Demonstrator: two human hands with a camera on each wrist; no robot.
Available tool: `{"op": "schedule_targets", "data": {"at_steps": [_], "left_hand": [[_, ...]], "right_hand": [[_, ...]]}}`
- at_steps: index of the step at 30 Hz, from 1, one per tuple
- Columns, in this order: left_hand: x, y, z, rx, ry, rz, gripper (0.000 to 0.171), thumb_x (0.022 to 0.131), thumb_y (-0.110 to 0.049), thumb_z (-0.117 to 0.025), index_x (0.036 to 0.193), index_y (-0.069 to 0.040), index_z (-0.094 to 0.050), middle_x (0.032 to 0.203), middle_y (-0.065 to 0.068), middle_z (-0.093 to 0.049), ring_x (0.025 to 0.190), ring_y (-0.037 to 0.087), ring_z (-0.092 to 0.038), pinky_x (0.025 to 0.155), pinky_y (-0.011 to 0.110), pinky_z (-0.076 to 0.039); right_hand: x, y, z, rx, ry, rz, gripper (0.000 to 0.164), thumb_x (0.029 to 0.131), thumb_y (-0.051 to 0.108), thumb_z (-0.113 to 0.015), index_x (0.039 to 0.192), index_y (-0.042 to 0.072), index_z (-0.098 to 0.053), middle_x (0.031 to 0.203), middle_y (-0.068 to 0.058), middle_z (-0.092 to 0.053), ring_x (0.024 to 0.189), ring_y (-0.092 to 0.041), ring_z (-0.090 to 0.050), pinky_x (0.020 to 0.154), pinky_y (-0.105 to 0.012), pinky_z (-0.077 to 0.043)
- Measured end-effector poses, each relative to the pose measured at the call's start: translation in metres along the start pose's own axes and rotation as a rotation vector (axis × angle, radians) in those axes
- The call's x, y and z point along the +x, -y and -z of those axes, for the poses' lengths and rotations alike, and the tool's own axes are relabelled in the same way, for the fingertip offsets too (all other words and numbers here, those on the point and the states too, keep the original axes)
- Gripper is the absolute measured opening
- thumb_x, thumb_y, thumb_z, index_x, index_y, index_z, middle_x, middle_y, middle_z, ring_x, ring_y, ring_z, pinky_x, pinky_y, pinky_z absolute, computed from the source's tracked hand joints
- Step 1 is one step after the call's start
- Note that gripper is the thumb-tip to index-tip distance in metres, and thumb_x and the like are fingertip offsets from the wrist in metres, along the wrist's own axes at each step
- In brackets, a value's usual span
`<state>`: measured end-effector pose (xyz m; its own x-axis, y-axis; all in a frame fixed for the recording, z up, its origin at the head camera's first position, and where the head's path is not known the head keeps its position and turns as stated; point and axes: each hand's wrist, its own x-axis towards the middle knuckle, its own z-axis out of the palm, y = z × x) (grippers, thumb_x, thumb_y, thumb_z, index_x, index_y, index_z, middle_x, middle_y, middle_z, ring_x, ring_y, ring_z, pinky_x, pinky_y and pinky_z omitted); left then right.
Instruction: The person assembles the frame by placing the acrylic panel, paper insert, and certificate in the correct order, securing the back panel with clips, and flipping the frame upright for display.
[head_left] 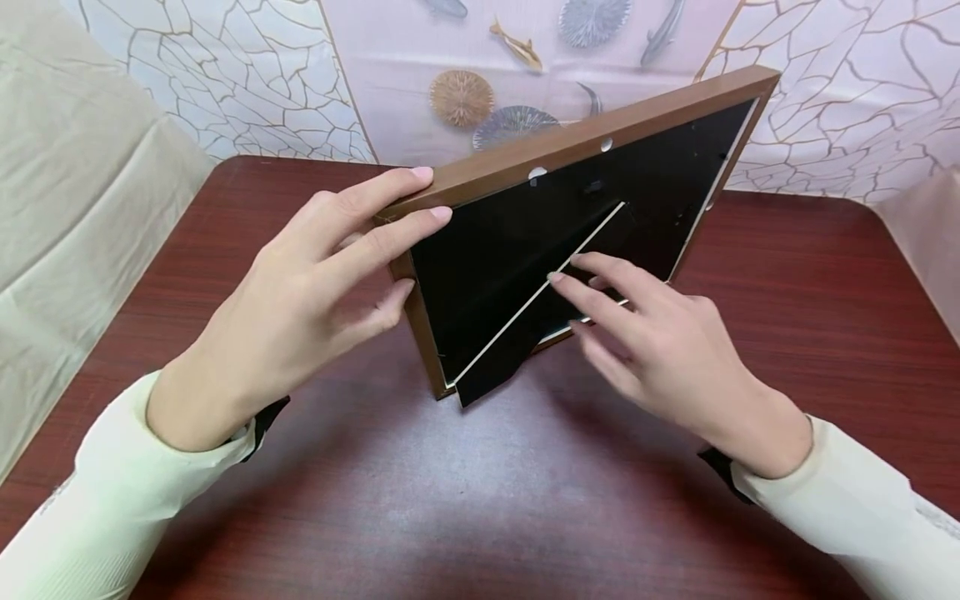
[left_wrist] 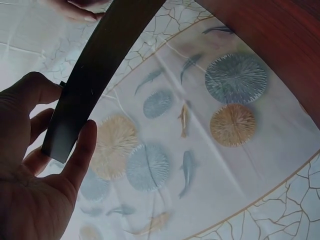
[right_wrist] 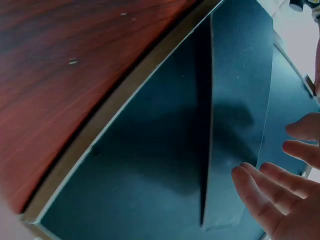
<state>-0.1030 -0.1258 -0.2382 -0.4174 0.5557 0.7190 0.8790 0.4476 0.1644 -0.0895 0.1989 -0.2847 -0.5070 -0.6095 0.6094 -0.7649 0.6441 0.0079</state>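
Observation:
A picture frame [head_left: 600, 125] with a brown wooden border stands tilted on the table, its black backing board [head_left: 487, 242] toward me. Across the back runs a black easel stand [head_left: 498, 354] with a pale edge, its lower end angled off the board. My left hand [head_left: 300, 283] grips the frame's upper left corner, two fingers over the top and the thumb at the side. In the left wrist view, the frame's dark side [left_wrist: 85, 80] lies between thumb and fingers. My right hand [head_left: 660, 350] reaches to the stand with loosely extended fingers, fingertips [right_wrist: 240, 172] right at its edge.
The dark red wooden table [head_left: 450, 517] extends around the frame. Behind it hangs a cloth [head_left: 397, 83] printed with fish and round coral shapes, bordered by a gold crackle pattern. A pale draped cloth [head_left: 60, 208] is at the left.

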Motion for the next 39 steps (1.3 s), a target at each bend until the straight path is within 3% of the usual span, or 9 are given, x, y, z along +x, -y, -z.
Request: {"op": "schedule_targets", "data": {"at_steps": [6, 11, 18, 27, 39], "left_hand": [[0.001, -0.005, 0.001, -0.011, 0.014, -0.019, 0.056, 0.087, 0.013, -0.067, 0.14, -0.006, -0.065, 0.148, 0.016, -0.06, 0.089, 0.032, -0.054, 0.082, 0.036, -0.041], [0.003, -0.005, 0.001, -0.004, 0.015, -0.048, 0.052, 0.089, 0.011, -0.065, 0.139, -0.003, -0.064, 0.147, 0.019, -0.06, 0.091, 0.033, -0.056, 0.083, 0.036, -0.043], [0.006, -0.003, 0.003, 0.034, 0.022, -0.095, 0.052, 0.089, 0.013, -0.064, 0.139, -0.003, -0.065, 0.145, 0.019, -0.062, 0.097, 0.035, -0.06, 0.086, 0.038, -0.046], [0.009, 0.01, 0.005, -0.039, 0.019, -0.087, 0.055, 0.089, 0.017, -0.064, 0.139, -0.006, -0.066, 0.146, 0.015, -0.063, 0.103, 0.036, -0.061, 0.09, 0.04, -0.045], [0.01, 0.028, 0.002, -0.067, -0.02, -0.146, 0.045, 0.094, 0.016, -0.063, 0.132, -0.006, -0.072, 0.14, 0.015, -0.067, 0.098, 0.034, -0.063, 0.084, 0.04, -0.042]], "right_hand": [[0.012, 0.007, -0.014, -0.011, -0.004, 0.059, 0.031, 0.101, 0.018, -0.059, 0.126, 0.01, -0.074, 0.121, -0.018, -0.068, 0.083, -0.028, -0.069, 0.04, -0.038, -0.046], [0.013, 0.008, -0.02, -0.011, -0.012, 0.072, 0.025, 0.095, 0.013, -0.064, 0.117, 0.009, -0.076, 0.117, -0.018, -0.066, 0.08, -0.029, -0.067, 0.038, -0.039, -0.042], [0.009, 0.009, -0.02, -0.011, -0.021, 0.073, 0.021, 0.097, 0.013, -0.061, 0.112, 0.01, -0.076, 0.116, -0.016, -0.066, 0.079, -0.027, -0.066, 0.039, -0.038, -0.044], [0.001, 0.011, -0.013, -0.013, -0.012, 0.085, 0.024, 0.105, 0.018, -0.05, 0.109, 0.011, -0.073, 0.117, -0.016, -0.065, 0.078, -0.027, -0.063, 0.038, -0.035, -0.039], [-0.003, 0.01, -0.008, 0.002, 0.0, 0.131, 0.033, 0.111, 0.024, -0.04, 0.107, 0.011, -0.07, 0.115, -0.017, -0.065, 0.082, -0.03, -0.067, 0.036, -0.035, -0.037]]}}
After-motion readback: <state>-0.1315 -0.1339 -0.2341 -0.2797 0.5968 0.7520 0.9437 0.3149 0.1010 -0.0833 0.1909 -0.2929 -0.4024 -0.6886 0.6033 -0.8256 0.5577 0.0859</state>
